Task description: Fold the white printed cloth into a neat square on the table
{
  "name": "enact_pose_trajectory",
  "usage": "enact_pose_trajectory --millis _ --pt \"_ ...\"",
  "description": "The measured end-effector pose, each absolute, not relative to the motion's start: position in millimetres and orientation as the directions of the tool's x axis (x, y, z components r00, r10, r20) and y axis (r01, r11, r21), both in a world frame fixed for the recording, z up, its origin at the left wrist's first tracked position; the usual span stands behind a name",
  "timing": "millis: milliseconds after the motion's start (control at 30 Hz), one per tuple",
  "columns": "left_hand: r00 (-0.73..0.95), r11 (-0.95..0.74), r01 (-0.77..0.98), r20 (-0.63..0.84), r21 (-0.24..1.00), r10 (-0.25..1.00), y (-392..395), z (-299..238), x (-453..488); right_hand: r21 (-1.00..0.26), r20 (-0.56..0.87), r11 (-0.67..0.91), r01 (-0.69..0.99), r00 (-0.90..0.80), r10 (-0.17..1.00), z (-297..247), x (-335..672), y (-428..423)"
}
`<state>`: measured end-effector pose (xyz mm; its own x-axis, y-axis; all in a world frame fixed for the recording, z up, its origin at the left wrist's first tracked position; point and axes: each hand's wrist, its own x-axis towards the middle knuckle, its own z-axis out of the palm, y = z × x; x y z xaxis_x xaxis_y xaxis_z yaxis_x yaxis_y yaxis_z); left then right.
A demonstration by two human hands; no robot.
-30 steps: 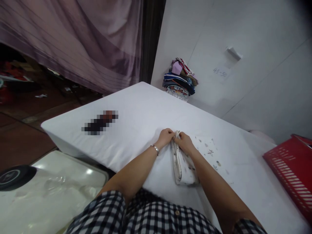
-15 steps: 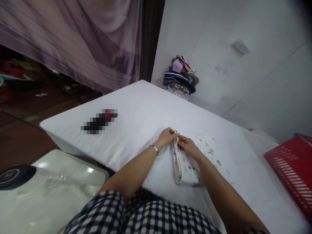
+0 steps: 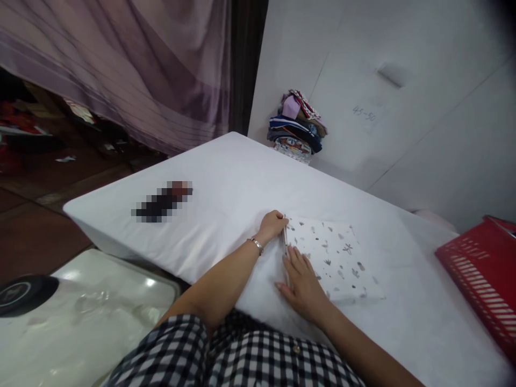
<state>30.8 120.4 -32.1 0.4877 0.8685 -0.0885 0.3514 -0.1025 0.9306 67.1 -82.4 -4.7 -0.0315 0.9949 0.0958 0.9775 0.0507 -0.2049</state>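
Rectangular white cloth with small grey prints, just right of frame centre, is now lying flat instead of bunched, left hand clamping its upper-left corner, right hand, grip apart, pressing the left edge, apparently smoothing the fold.

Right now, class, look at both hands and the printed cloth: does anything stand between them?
Nothing visible does. The right hand rests on the printed cloth along its left edge, and the left hand pinches its far left corner.
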Motion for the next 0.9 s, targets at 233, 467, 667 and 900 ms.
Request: enact_pose_trajectory --millis 233,467,667,900 --pt "0.485 -0.185 0.367 -0.018 0.912 0.874 116 -31 30 -0.185 0.042 0.077 0.98 -0.07 0.997 -2 63 -85" --pt "0.478 -0.276 0.339 0.088 0.899 0.874 109 -29 25 -0.219 0.029 0.064 0.974 -0.059 0.998 5 58 -92" --pt "0.472 -0.281 0.31 0.11 0.908 0.875 110 -27 24 -0.39 0.018 0.087 0.917 -0.087 0.996 17 69 -99" --pt "0.664 -0.766 0.342 0.437 0.543 0.607 67 11 27 -0.311 0.23 -0.19 0.931 0.268 0.935 18 145 -103"
